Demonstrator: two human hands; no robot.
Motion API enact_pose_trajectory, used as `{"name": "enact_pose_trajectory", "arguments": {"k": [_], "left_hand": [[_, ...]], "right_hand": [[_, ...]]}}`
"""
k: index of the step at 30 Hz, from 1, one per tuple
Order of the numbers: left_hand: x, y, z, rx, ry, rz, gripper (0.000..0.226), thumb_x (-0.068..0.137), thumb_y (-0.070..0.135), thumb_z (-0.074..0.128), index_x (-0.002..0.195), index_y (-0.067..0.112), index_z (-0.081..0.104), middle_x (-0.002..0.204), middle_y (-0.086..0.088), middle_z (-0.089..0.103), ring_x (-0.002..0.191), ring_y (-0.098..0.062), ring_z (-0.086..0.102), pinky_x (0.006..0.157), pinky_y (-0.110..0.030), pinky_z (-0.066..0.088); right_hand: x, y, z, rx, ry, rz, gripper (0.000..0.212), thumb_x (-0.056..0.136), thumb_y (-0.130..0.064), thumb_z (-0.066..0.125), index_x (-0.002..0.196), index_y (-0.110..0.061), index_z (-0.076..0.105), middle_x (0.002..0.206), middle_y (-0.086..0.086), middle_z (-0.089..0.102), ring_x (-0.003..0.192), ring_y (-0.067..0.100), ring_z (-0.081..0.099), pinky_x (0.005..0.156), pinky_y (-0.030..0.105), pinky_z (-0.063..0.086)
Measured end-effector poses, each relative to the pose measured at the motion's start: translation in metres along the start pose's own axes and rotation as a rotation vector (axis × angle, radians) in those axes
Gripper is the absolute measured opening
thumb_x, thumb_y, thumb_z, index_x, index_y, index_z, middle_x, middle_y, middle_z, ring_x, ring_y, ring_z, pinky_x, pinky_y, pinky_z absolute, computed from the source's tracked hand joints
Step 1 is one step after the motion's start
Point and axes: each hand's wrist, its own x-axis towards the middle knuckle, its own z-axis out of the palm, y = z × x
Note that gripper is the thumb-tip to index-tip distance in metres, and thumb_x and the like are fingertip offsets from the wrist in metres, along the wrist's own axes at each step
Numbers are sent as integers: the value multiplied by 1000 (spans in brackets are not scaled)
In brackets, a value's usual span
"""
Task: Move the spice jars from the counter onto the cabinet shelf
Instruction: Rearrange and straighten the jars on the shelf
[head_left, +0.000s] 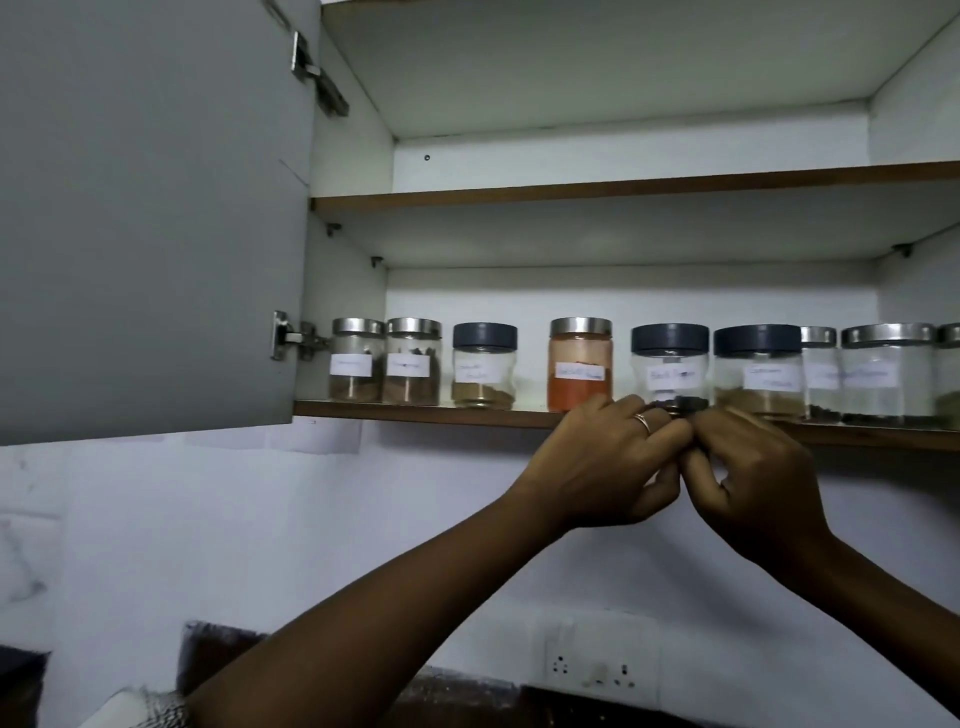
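Both hands meet just below the shelf edge (426, 414): left hand (602, 462) and right hand (753, 483) curl fingers together, touching the dark-lidded jar (670, 364) base; whether they grip it is unclear. More jars line the shelf.

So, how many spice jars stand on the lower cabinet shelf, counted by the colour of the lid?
silver-lid jars: 6 (one is cut by the right edge)
dark-lid jars: 3
Total: 9
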Motion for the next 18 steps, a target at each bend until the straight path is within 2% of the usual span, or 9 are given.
{"name": "enact_pose_trajectory", "arguments": {"k": [3,4,9,12,15,17,18], "left_hand": [[-23,-22,-22,37,49,20,12,73,14,66,81,6,65,67,-7,61,58,-25,52,59,-27,24],[-32,-33,-30,35,48,26,11,73,15,66,80,6,64,66,-7,60,57,-25,51,58,-27,24],[-77,-77,-64,-3,17,33,13,77,17,57,81,6,64,69,-7,62,59,-26,54,54,-32,38],[-101,-102,-79,5,-2,36,17,78,18,56,85,6,66,78,-7,66,68,-25,57,61,-30,35],[-121,-125,-89,12,25,42,16,76,18,59,84,7,67,78,-6,65,69,-23,53,60,-28,32],[-131,-139,-93,23,22,34,16,77,19,58,83,7,66,75,-5,63,65,-23,52,57,-31,36],[-136,-147,-94,30,6,14,16,77,19,57,83,7,66,74,-6,63,63,-24,53,56,-31,38]], "right_hand": [[12,-35,15,0,6,2,22,77,-14,41,64,-4,57,58,7,54,52,23,48,55,23,30],[16,-50,23,-2,6,4,23,77,-14,40,64,-4,56,57,7,54,52,23,48,54,23,31],[30,-110,57,8,-12,26,21,78,-14,41,66,-4,55,60,7,55,54,21,49,54,24,37],[34,-144,76,24,-38,54,20,79,-13,41,73,-4,58,65,7,58,59,19,50,58,22,35],[40,-171,94,76,-92,92,23,81,-15,41,84,-5,62,76,5,63,70,10,48,68,12,28],[47,-181,104,101,-172,93,24,83,-14,42,90,-4,63,83,7,66,77,15,55,70,14,34],[52,-184,110,101,-227,90,23,83,-13,43,92,-4,62,86,8,66,79,20,57,73,19,41]]}}
